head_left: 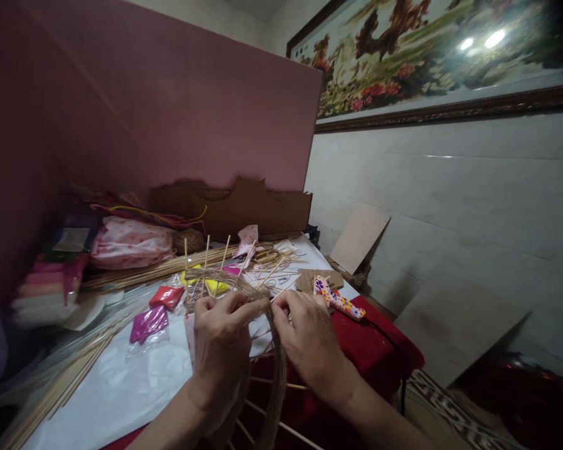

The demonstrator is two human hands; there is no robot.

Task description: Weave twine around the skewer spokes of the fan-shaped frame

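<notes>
Over tbl (361, 340), hands (223, 337) (309, 337) pinch brn hoop (278, 369).

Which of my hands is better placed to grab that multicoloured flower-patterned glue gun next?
Probably your right hand: it's nearer the glue gun than your left hand. Both are at the curved brown fibrous band, so the right may need freeing.
</notes>
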